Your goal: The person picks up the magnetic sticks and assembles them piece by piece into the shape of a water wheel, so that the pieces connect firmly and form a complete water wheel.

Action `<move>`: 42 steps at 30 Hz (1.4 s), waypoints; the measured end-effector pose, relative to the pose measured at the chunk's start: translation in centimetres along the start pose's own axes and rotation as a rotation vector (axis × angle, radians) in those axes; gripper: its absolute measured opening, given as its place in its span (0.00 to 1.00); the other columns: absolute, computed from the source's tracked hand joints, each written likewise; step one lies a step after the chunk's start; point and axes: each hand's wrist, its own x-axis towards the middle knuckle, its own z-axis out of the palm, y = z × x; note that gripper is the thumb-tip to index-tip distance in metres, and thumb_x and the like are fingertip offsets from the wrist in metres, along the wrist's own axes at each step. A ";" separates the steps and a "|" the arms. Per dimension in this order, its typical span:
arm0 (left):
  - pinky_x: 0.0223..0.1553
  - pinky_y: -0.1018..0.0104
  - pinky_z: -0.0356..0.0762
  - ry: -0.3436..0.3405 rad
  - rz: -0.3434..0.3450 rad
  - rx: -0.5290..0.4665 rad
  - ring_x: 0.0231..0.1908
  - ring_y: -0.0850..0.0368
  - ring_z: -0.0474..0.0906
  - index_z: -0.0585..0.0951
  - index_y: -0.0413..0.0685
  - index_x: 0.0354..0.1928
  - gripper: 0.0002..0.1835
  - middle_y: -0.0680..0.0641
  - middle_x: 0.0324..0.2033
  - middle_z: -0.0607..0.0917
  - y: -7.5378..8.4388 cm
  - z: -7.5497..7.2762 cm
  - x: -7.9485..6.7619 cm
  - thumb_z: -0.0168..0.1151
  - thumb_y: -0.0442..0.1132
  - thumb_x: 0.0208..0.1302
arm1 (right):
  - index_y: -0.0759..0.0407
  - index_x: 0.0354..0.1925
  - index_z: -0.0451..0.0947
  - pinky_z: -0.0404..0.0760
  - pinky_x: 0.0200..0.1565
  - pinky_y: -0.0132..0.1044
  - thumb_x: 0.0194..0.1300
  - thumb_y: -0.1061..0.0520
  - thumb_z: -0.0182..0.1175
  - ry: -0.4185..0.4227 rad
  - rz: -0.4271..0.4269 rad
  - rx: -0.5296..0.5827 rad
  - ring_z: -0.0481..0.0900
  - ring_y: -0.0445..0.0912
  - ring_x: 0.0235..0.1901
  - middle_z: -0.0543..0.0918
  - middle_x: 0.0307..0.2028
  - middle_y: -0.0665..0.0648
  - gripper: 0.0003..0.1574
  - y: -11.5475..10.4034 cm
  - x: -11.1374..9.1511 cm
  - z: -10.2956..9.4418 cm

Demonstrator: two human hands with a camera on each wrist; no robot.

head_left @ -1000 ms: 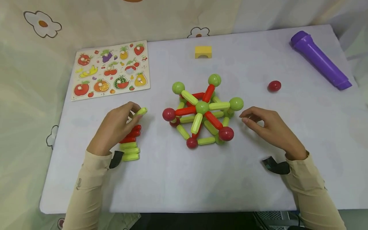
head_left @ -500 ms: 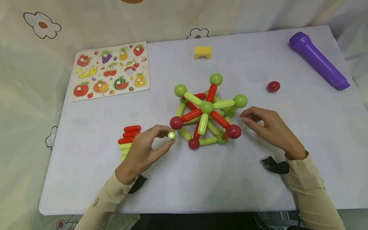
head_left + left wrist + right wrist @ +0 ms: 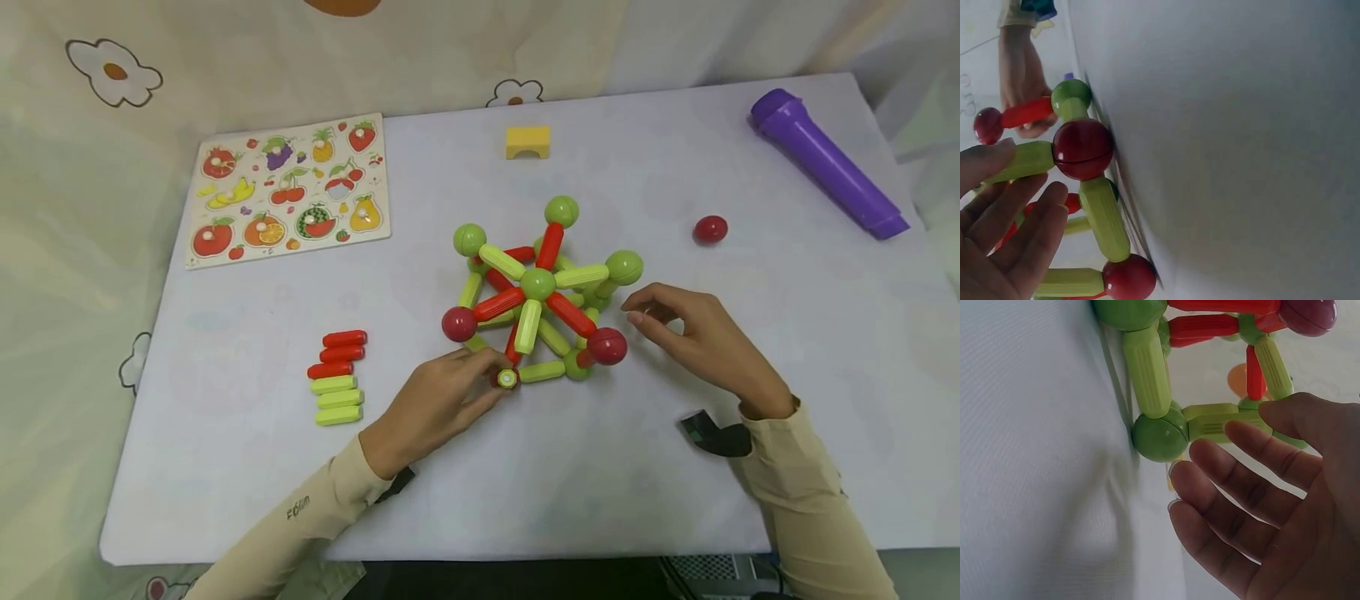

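My left hand (image 3: 438, 404) pinches a lime-green magnetic rod (image 3: 1030, 160) between thumb and fingers. The rod stands upright over a dark red ball (image 3: 1083, 149) at the front corner of a ball-and-rod structure, its lower end right at the ball. Seen from the head, the rod's round tip covers most of that ball. The structure has a green hub ball (image 3: 537, 285) on top, with red and lime-green rods spreading from it to other balls. To its right my right hand (image 3: 686, 346) rests with loosely bent fingers, holding nothing and close beside the green corner ball (image 3: 1160, 436).
Red rods (image 3: 336, 353) and lime-green rods (image 3: 339, 399) lie in a column at the left. A fruit puzzle board (image 3: 288, 193) is behind them. A yellow arch block (image 3: 527, 142), a loose red ball (image 3: 710, 229) and a purple tube (image 3: 828, 162) lie toward the back and right.
My left hand has carried the lime-green rod from the column at the left rightward to the structure's front red ball. The structure sits slightly further right than before. My right hand stays about where it was.
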 end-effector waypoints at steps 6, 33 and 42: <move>0.23 0.73 0.72 0.274 0.071 0.147 0.21 0.60 0.73 0.73 0.44 0.32 0.16 0.51 0.20 0.78 -0.5 -2.3 -0.3 0.70 0.46 0.56 | 0.57 0.45 0.80 0.75 0.39 0.24 0.62 0.64 0.63 -0.011 -0.025 0.002 0.80 0.40 0.33 0.84 0.38 0.50 0.12 -0.5 0.2 0.0; 0.45 0.62 0.81 0.125 -0.224 0.047 0.45 0.57 0.80 0.69 0.43 0.62 0.26 0.48 0.49 0.82 -3.4 -4.2 2.0 0.60 0.47 0.66 | 0.51 0.47 0.80 0.81 0.46 0.41 0.52 0.68 0.69 -0.258 -0.107 0.020 0.78 0.37 0.41 0.82 0.42 0.42 0.24 -3.5 -0.4 2.5; 0.59 0.49 0.69 0.233 0.118 0.334 0.62 0.44 0.65 0.72 0.45 0.61 0.36 0.40 0.60 0.71 -0.7 -4.1 2.9 0.67 0.58 0.56 | 0.54 0.49 0.80 0.78 0.42 0.29 0.57 0.71 0.62 -0.078 -0.132 0.002 0.78 0.37 0.37 0.83 0.40 0.46 0.22 -3.2 -0.5 0.3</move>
